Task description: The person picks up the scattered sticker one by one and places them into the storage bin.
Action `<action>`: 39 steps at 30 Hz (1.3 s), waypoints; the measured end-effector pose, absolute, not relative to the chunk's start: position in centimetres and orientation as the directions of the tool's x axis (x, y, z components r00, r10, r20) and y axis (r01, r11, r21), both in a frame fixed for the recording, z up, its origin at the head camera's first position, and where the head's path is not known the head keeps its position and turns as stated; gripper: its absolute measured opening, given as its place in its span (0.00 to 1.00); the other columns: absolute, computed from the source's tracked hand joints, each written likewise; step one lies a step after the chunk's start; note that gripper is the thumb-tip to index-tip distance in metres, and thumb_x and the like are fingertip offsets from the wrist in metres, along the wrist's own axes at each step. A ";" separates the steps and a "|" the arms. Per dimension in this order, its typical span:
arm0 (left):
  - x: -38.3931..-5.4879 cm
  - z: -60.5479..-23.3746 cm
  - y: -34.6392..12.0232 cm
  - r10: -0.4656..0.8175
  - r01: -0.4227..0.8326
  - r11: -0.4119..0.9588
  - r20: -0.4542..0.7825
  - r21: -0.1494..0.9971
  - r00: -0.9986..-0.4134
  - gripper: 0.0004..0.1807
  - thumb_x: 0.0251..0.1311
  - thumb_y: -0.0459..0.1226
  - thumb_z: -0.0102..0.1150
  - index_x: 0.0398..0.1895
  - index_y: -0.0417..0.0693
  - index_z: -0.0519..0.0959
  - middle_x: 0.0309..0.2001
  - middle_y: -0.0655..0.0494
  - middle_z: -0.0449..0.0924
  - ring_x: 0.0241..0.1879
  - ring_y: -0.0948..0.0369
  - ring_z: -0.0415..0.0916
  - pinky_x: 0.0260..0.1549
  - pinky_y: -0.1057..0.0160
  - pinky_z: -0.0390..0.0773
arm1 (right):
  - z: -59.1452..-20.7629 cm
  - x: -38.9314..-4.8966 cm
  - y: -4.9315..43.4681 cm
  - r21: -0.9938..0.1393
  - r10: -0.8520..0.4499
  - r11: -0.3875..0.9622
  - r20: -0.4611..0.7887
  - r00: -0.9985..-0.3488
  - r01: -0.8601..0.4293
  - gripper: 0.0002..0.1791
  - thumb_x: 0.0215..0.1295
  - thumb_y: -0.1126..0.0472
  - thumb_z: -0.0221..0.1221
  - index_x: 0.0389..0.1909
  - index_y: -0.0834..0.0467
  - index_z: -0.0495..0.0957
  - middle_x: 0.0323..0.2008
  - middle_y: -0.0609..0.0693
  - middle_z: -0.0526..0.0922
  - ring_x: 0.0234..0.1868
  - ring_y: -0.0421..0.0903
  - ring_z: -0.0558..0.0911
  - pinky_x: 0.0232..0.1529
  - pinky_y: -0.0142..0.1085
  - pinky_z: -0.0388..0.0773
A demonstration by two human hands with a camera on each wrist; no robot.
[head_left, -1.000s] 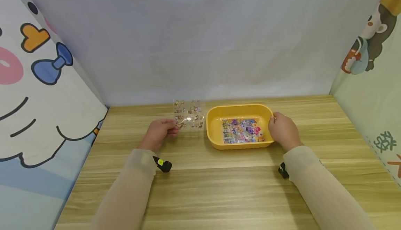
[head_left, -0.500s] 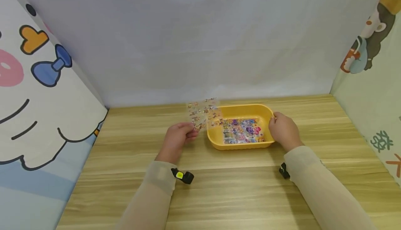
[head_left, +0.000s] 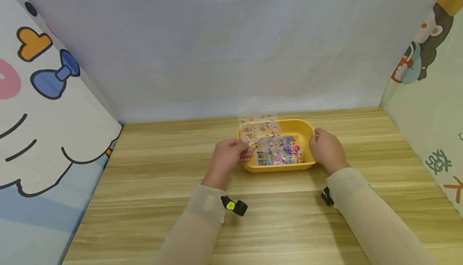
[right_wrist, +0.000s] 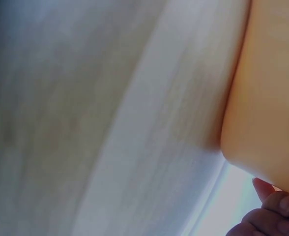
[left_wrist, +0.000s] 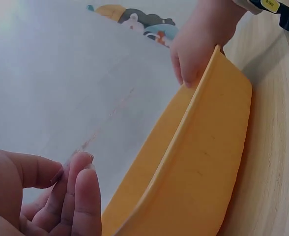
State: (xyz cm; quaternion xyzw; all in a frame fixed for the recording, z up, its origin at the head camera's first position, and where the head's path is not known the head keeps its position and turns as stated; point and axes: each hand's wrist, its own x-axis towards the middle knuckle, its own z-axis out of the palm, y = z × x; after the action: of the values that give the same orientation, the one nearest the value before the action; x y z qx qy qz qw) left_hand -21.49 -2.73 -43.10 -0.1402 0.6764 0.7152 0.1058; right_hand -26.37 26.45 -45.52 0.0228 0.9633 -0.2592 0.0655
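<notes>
My left hand [head_left: 230, 155] pinches a clear sticker sheet [head_left: 261, 127] by its near corner, between thumb and fingers. The sheet is printed with rows of small figures and overlaps the left part of a yellow plastic basin [head_left: 277, 169] in the head view. Seen from the left wrist, the sheet [left_wrist: 105, 120] stands nearly edge-on above the basin's rim. On the basin's right end, my right hand [head_left: 328, 151] grips the rim with the thumb over it. Colourful sticker sheets [head_left: 280, 154] lie on the basin's floor, partly behind the clear one.
The basin rests on a wood-grain table [head_left: 282, 225] near its back edge. A pale cloth wall [head_left: 231, 48] rises behind, with cartoon-printed panels at left [head_left: 54, 128] and right [head_left: 427, 108].
My left hand has moved right with the clear sticker sheet, from beside the basin to over its left part. The right hand and the basin have stayed in place.
</notes>
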 end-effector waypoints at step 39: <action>-24.2 -42.6 3.0 -0.101 -0.244 0.417 -0.223 0.875 -0.970 0.08 0.70 0.36 0.60 0.35 0.46 0.88 0.25 0.57 0.85 0.26 0.61 0.82 0.23 0.65 0.79 | -46.2 -30.1 27.1 -0.503 -0.050 0.864 -0.120 -0.991 0.017 0.31 0.81 0.56 0.36 0.72 0.76 0.61 0.66 0.75 0.69 0.65 0.72 0.71 0.65 0.64 0.66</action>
State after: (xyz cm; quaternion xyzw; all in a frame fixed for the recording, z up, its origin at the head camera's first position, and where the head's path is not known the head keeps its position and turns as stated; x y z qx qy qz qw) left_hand -24.20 2.97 -42.60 -0.1028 0.8391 0.5299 0.0679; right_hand -30.11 27.09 -46.15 -0.0086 0.9632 -0.2607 0.0646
